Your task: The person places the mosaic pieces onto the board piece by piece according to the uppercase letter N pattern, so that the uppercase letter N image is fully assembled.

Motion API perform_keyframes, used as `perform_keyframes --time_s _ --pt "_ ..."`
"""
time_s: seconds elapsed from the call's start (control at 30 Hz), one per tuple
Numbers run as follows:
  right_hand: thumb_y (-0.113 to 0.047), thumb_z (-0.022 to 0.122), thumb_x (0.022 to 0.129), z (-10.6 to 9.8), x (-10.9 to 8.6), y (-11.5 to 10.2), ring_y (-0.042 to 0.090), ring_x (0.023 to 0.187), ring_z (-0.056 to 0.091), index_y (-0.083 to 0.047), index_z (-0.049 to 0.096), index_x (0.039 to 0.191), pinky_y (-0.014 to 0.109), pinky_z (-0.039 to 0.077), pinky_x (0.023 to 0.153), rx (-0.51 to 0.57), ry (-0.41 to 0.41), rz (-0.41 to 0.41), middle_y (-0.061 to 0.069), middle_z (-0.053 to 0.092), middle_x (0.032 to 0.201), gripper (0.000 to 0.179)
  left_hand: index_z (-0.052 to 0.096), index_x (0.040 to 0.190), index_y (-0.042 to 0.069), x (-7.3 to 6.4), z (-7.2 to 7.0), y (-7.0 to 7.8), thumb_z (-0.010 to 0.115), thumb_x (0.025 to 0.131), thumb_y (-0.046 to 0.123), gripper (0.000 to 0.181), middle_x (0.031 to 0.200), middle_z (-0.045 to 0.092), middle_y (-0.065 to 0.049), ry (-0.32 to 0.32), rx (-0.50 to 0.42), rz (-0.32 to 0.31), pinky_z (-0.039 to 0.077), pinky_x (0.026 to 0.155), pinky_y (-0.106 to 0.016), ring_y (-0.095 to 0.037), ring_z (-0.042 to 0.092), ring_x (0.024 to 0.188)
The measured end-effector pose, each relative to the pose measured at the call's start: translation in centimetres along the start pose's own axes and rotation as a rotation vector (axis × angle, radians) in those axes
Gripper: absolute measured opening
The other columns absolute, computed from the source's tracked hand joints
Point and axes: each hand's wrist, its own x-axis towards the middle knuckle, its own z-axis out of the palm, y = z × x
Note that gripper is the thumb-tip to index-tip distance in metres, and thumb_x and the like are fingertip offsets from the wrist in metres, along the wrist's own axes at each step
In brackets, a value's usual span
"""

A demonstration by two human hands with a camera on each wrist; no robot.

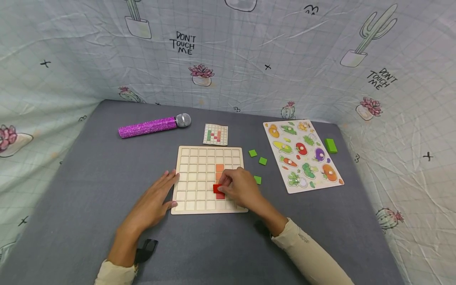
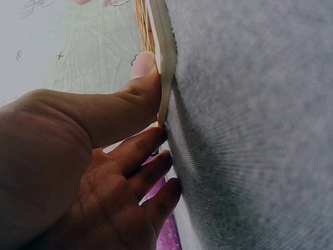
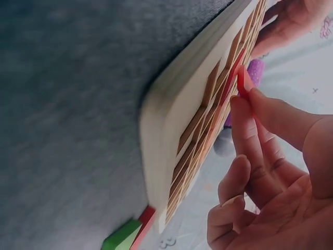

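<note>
A light wooden grid board [image 1: 192, 187] lies on the grey table. My right hand [image 1: 244, 188] pinches a small red square tile [image 1: 216, 189] between thumb and fingertips, right over the grid. In the right wrist view the tile [image 3: 241, 82] stands tilted above the board's cells. Orange tiles [image 1: 219, 168] fill cells of the same column, and a pinkish-red tile [image 1: 220, 196] sits just below the held one. With fingers extended and thumb spread, my left hand [image 1: 149, 204] rests against the board's left edge. In the left wrist view its thumb [image 2: 143, 65] touches the rim.
Green tiles [image 1: 263, 161] lie right of the board, one partly behind the right hand. A small pattern card [image 1: 215, 134] sits behind it. A glittery purple microphone [image 1: 149, 127] is at back left. A vegetable puzzle board [image 1: 295, 166] and a green block [image 1: 330, 145] lie right.
</note>
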Motion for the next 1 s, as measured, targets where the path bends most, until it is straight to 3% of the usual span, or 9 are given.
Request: perform_keyframes --time_s 0.4,0.67,1.0 --pt "-0.018 0.088 0.087 1.0 1.4 -1.3 0.01 0.077 0.052 -0.021 0.074 0.083 0.025 0.043 0.058 -0.084 -0.004 0.058 -0.01 0.062 0.068 0.015 0.037 0.163 0.001 -0.1 0.2 0.0 0.08 0.091 0.003 0.084 0.172 0.033 -0.021 0.005 -0.01 -0.001 0.028 0.127 -0.067 -0.047 0.026 0.161" --pt "-0.019 0.087 0.088 1.4 1.5 -1.4 0.012 0.075 0.05 -0.022 0.076 0.082 0.026 0.04 0.054 -0.128 -0.003 0.025 -0.009 0.059 0.066 0.014 0.038 0.163 0.0 -0.1 0.3 -0.1 0.08 0.091 0.003 0.083 0.172 0.034 -0.022 0.01 -0.008 0.012 0.029 0.126 -0.066 -0.047 0.027 0.161" --pt "-0.02 0.089 0.088 1.8 1.9 -0.9 0.012 0.075 0.049 -0.022 0.077 0.084 0.027 0.041 0.056 -0.108 -0.02 0.009 -0.009 0.058 0.065 0.013 0.037 0.164 0.0 -0.1 0.4 -0.3 0.08 0.092 0.003 0.084 0.172 0.033 -0.022 0.011 -0.01 0.016 0.029 0.126 -0.067 -0.047 0.026 0.161"
